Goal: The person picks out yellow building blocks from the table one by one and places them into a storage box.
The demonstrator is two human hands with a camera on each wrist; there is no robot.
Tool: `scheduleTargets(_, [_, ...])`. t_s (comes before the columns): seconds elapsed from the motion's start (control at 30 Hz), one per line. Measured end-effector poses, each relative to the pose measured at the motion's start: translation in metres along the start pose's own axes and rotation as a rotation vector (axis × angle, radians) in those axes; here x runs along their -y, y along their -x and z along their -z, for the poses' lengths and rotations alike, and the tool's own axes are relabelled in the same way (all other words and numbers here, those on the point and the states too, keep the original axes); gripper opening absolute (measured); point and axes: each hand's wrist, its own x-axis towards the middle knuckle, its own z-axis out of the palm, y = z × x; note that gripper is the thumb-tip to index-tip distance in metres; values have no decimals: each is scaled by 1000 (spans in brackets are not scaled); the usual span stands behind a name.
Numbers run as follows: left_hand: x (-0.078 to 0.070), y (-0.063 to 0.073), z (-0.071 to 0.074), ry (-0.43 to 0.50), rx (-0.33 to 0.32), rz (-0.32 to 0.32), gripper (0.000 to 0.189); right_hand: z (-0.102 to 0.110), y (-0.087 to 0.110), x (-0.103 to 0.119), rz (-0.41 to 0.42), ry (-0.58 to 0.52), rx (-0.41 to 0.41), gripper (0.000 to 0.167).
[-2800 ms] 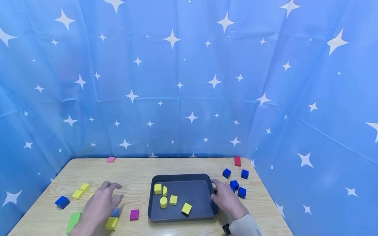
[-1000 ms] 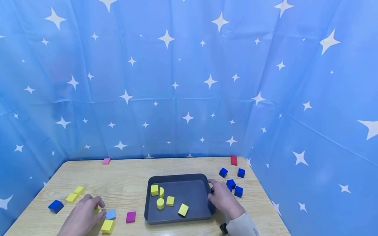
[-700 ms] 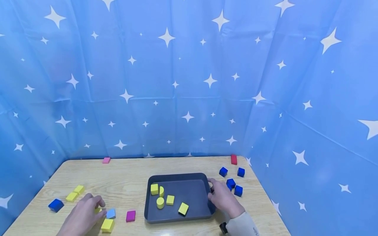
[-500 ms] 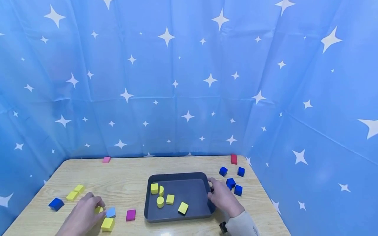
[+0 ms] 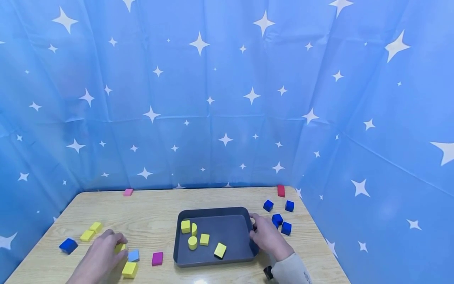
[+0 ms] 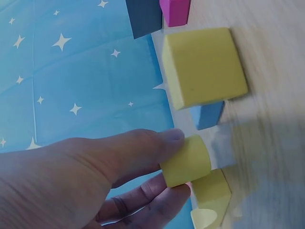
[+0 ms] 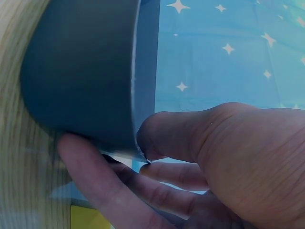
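Note:
At the table's left, my left hand (image 5: 99, 256) pinches a small yellow block with a rounded face (image 6: 187, 161) between thumb and fingers, close over the wood. Beside that hand lie a light blue block (image 5: 133, 255), a larger yellow block (image 5: 129, 270) and a magenta block (image 5: 157, 258). My right hand (image 5: 270, 240) grips the right end of a dark grey tray (image 5: 234, 230), thumb over the rim and fingers against the outer wall in the right wrist view. Inside the tray sit several yellow pieces, among them a cylinder (image 5: 192, 243) and a cube (image 5: 185, 226).
Farther left are two yellow blocks (image 5: 87, 236) and a blue block (image 5: 68, 246). Several dark blue cubes (image 5: 286, 228) lie right of the tray. A pink block (image 5: 128, 192) and a red block (image 5: 281, 191) lie by the back edge, before a starry blue curtain (image 5: 227, 98).
My left hand, earlier held above the table with fingers apart, has come down leftward and taken hold of the yellow block. The right hand keeps its grip on the tray.

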Motion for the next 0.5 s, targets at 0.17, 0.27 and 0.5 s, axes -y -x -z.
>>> scheduleTargets(0.17, [-8, 0, 5, 0, -42, -30, 23, 0, -1, -1, -8, -9, 2, 63])
scheduleTargets(0.27, [-16, 0, 7, -5, -74, -48, 24, 0, -2, -1, -7, -11, 6, 63])
scheduleTargets(0.5, [-21, -10, 1, 8, -98, -73, 26, 0, -2, -1, -10, -7, 4, 62])
